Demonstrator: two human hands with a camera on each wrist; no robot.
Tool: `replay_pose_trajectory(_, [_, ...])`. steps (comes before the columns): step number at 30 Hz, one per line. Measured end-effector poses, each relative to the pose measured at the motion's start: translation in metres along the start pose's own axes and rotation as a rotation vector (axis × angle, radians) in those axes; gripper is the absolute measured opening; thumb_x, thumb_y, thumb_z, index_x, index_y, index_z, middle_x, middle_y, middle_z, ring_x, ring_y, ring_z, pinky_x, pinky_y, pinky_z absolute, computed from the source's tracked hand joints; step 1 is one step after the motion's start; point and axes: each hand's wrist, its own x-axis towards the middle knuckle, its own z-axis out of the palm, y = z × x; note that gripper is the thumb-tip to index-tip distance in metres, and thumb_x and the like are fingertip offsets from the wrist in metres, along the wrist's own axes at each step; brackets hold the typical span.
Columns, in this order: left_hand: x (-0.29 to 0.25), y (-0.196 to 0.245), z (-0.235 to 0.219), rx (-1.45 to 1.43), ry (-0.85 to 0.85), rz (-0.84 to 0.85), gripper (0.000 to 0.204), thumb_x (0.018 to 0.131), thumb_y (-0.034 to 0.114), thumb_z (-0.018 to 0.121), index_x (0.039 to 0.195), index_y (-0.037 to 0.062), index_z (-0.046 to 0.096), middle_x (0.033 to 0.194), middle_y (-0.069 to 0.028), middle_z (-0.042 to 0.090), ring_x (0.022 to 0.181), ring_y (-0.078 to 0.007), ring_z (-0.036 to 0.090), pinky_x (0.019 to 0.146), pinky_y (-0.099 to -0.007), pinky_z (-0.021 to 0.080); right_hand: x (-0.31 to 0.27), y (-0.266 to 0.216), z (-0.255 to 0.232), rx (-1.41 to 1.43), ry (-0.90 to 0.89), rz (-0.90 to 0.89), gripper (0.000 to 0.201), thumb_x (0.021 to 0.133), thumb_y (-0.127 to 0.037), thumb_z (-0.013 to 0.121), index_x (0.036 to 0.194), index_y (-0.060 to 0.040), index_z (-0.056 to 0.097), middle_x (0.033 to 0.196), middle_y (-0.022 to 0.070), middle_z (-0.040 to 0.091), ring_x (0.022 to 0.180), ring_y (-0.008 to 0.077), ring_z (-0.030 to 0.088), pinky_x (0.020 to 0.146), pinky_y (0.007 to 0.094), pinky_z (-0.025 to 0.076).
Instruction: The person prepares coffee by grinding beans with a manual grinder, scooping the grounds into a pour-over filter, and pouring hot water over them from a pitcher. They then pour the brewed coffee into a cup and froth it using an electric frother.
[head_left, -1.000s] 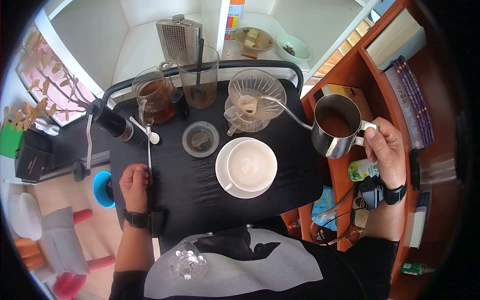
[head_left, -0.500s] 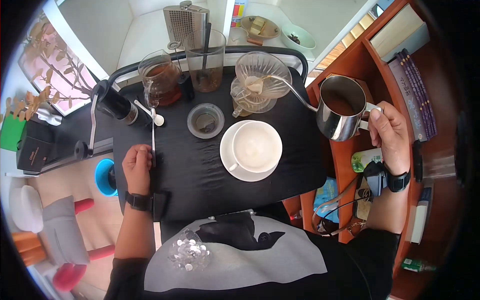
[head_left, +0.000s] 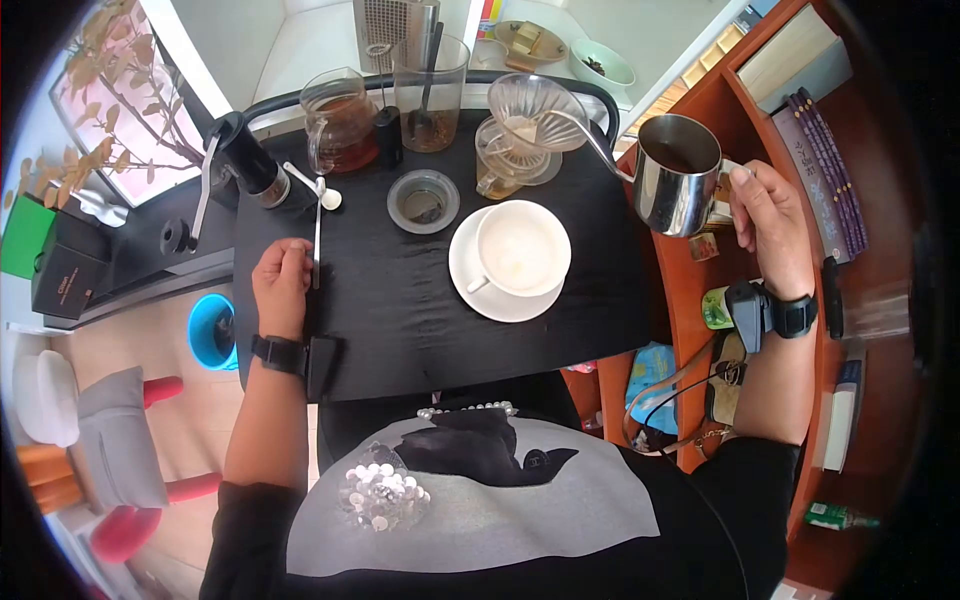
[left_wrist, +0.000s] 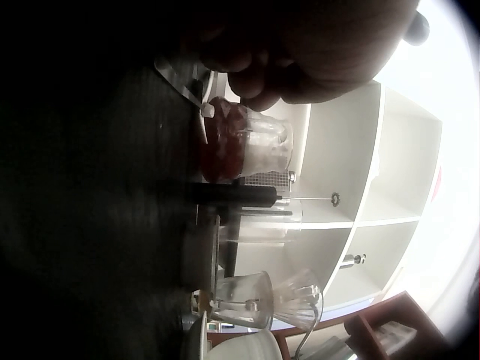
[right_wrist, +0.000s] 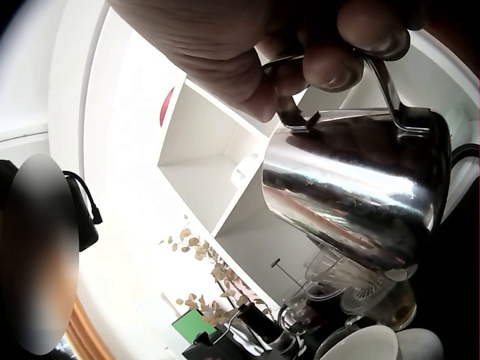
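Note:
My right hand (head_left: 775, 215) grips the handle of a steel gooseneck pot (head_left: 677, 178), tilted so its thin spout reaches over the clear ribbed dripper (head_left: 532, 108). Brown liquid shows inside the pot. Under the dripper stands a glass server (head_left: 498, 165) with some amber liquid. In the right wrist view, fingers curl round the handle of the pot (right_wrist: 352, 184). My left hand (head_left: 281, 280) rests with curled fingers at the table's left edge, beside a long thin spoon (head_left: 318, 245); nothing shows in its grasp. A white cup (head_left: 523, 247) sits on its saucer (head_left: 470, 285) in front of the server.
On the black table (head_left: 390, 320) stand a glass jug of reddish-brown liquid (head_left: 345, 130), a tall clear container (head_left: 430, 105), a small round dish (head_left: 423, 202) and a hand grinder (head_left: 245, 160). A wooden shelf (head_left: 680, 300) is at right, a blue bin (head_left: 210, 330) at lower left.
The head view has shifted, so the table and its objects sit higher in the picture. The right hand still holds the pot over the dripper, and the left hand stays at the table's edge.

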Motion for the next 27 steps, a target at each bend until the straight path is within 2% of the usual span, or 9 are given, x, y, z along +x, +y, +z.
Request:
replay_pose_trajectory(10, [0.005,-0.005,-0.001,-0.033,-0.018,0.023,0.018,0.088,0.017,0.051,0.082,0.0033,0.062,0.062,0.0027,0.052,0.049,-0.0023,0.042,0.044,-0.0166,0.032,-0.003,-0.006,0.003,0.003,0.012,0.023,0.033,0.09,-0.034,0.049,0.064,-0.0147,0.045,0.053,-0.0059,0.04,0.043,0.0021,0.035,0.039,0.0169,0.025])
replay_pose_trajectory(14, [0.005,-0.005,0.0,-0.061,-0.016,0.003,0.02,0.088,0.019,0.051,0.082,0.0038,0.062,0.061,0.0032,0.05,0.049,-0.0022,0.041,0.044,-0.0167,0.031,-0.003,-0.007,0.002,0.028,0.016,0.014,0.034,0.087,-0.034,0.053,0.062,-0.0138,0.047,0.052,-0.0068,0.04,0.044,0.0018,0.035,0.039,0.0177,0.024])
replay_pose_trajectory(16, [0.005,-0.004,0.001,-0.041,-0.019,0.009,0.021,0.089,0.022,0.05,0.08,0.0069,0.06,0.062,0.0041,0.049,0.049,-0.0026,0.04,0.044,-0.0164,0.03,-0.003,-0.008,0.001,0.025,0.01,0.024,0.034,0.087,-0.035,0.053,0.061,-0.0141,0.046,0.052,-0.0068,0.04,0.043,0.0019,0.035,0.039,0.0178,0.024])
replay_pose_trajectory(27, [0.005,-0.004,0.001,-0.05,-0.048,0.04,0.025,0.09,0.026,0.051,0.071,0.0098,0.055,0.06,0.0043,0.048,0.049,-0.0025,0.04,0.044,-0.017,0.03,-0.007,-0.014,-0.003,-0.057,-0.003,0.033,0.033,0.089,-0.035,0.049,0.063,-0.0153,0.044,0.052,-0.0063,0.039,0.042,0.0023,0.035,0.038,0.0172,0.025])
